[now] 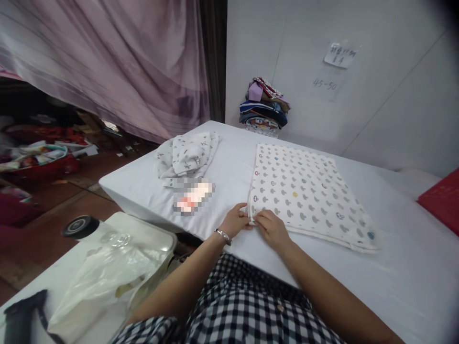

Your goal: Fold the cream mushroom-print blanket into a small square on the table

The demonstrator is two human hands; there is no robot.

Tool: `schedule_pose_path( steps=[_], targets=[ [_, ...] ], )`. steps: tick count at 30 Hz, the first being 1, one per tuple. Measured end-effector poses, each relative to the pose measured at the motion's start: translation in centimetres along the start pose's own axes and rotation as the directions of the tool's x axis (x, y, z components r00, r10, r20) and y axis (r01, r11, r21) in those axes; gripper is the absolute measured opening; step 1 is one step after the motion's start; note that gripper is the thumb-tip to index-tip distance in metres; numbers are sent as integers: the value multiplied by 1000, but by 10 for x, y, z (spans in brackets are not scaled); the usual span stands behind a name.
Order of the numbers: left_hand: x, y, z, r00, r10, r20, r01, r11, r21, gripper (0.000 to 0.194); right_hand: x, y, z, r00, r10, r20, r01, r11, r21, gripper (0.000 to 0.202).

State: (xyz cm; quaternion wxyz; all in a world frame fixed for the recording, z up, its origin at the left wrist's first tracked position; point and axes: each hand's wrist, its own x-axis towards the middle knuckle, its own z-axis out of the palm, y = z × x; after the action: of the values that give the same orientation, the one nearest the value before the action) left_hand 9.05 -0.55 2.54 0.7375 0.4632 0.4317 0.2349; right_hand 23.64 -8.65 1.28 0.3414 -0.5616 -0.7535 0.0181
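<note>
A white cloth [301, 191] printed with grey mushroom-like shapes and a few coloured ones lies flat and folded in layers on the white-covered table [229, 167]. At its near left corner, my left hand [234, 222] grips the edge with thumb and fingers, a silver bracelet on the wrist. Right beside it, my right hand [272, 228] pinches the same corner, fingers pressed together. To the left lies a second white cloth [190, 155] with a small dark print, crumpled in a heap. A blurred-out phone-like object [194, 196] rests in front of that heap.
Folded textiles [264, 107] are stacked against the wall at the back. A red object [442, 200] stands at the right edge. On a lower white surface at left sit a clear plastic bag [103, 282] and a black-lidded container [81, 226]. A pink curtain [143, 62] hangs behind.
</note>
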Motion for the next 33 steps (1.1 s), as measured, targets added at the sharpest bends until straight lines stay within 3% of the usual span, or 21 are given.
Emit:
schedule_pose_path(
  steps=[6, 12, 15, 18, 23, 26, 29, 31, 33],
  targets=[
    [-2, 6, 2, 1000, -16, 14, 15, 999, 41, 50, 3, -3, -1, 998, -24, 52, 25, 999, -23, 25],
    [4, 7, 3, 992, 124, -6, -112, 919, 379, 41, -2, -4, -8, 991, 29, 130, -22, 998, -52, 25],
    [6, 7, 0, 976, 217, -8, -177, 816, 550, 42, -18, 10, -31, 985, 90, 150, -72, 990, -125, 26],
    [3, 9, -1, 957, 290, 16, -218, 679, 701, 41, -48, 32, -67, 977, 170, 129, -142, 969, -203, 25],
    [-4, 14, 4, 930, 366, 26, -176, 383, 907, 45, -101, 61, -116, 950, 309, 46, -289, 925, -245, 26],
    [-7, 14, 10, 863, 497, 86, -199, 178, 964, 44, -111, 66, -123, 924, 383, 0, -374, 902, -216, 27],
    [-8, 14, 22, 727, 614, 307, -363, -36, 931, 33, -102, 63, -115, 932, 362, -10, -355, 908, -222, 26],
    [-7, 14, 34, 664, 583, 468, -490, -133, 862, 24, -92, 61, -109, 951, 308, 1, -298, 920, -256, 25],
    [-3, 13, 47, 656, 508, 558, -562, -164, 810, 18, -83, 59, -103, 964, 266, 20, -249, 923, -294, 25]
  ],
)
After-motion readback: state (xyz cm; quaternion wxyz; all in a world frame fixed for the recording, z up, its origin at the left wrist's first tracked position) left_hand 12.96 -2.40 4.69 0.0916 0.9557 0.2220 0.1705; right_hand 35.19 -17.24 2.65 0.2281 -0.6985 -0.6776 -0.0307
